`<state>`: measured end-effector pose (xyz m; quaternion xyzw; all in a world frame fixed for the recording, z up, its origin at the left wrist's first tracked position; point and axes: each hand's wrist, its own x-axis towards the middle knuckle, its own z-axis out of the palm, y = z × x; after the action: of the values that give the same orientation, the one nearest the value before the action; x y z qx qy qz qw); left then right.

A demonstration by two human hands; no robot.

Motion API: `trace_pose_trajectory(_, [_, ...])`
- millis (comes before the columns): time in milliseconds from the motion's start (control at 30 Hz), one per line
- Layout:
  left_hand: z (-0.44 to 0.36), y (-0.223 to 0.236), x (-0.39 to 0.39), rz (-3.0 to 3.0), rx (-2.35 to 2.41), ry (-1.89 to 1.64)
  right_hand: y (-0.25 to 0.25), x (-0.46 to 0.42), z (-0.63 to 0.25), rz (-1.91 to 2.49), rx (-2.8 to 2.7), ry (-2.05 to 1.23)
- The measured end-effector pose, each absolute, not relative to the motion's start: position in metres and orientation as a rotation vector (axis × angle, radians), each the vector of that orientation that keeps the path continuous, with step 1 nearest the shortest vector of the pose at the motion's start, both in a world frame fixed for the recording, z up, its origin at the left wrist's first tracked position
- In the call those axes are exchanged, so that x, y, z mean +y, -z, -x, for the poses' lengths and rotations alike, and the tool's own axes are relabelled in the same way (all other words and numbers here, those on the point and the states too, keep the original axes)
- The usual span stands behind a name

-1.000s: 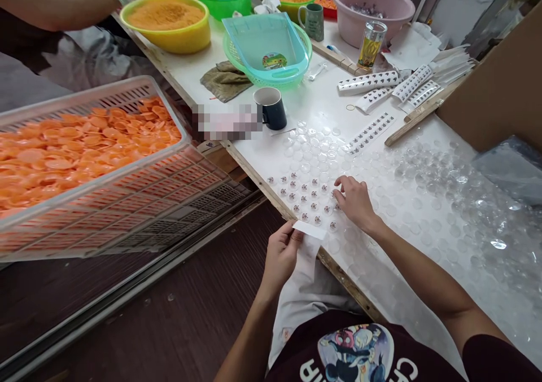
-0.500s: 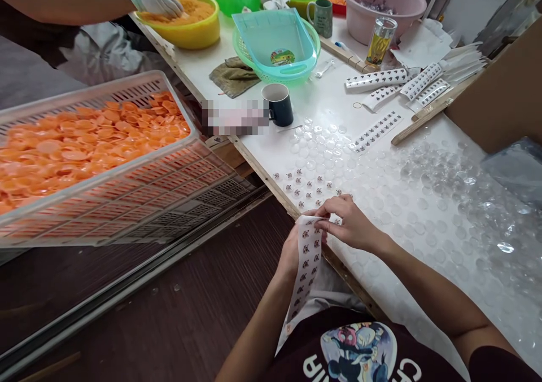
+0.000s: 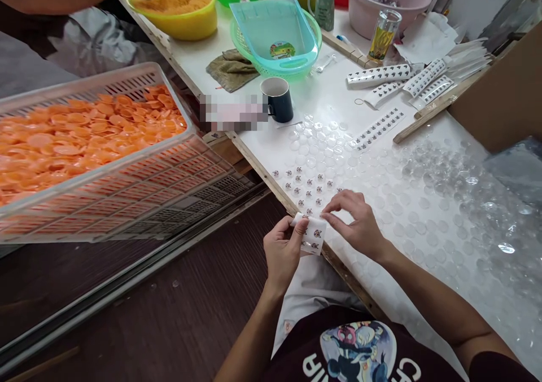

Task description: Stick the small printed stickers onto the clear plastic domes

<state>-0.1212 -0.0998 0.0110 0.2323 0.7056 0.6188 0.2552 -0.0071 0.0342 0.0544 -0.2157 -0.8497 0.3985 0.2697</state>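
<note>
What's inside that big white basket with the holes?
Flat, roundish orange pieces are heaped inside the basket. More orange shows through its side, but the top pieces hide the middle of the pile.

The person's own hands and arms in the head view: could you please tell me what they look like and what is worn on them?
The left hand and right hand are ungloved, with no ring or watch visible. Both forearms are uncovered. A short, dark maroon sleeve shows on the right arm, matching the shirt; the left sleeve is not visible.
</note>
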Motion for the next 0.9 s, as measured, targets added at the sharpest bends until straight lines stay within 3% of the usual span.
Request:
trace_pose_trajectory(233, [0.117,-0.007,-0.104,-0.721,1.908,-1.616,-0.052,0.031,0.017,0.609,-2.095,-1.595])
trace_pose_trajectory(400, [0.116,-0.007,-0.105,-0.782,1.913,-1.613,-0.049,0.032,0.016,0.613,-2.092,-1.719])
trace_pose_trajectory(900, [0.117,-0.003,-0.104,-0.848,1.988,-1.546,-0.042,0.022,0.016,0.59,-2.16,-1.494])
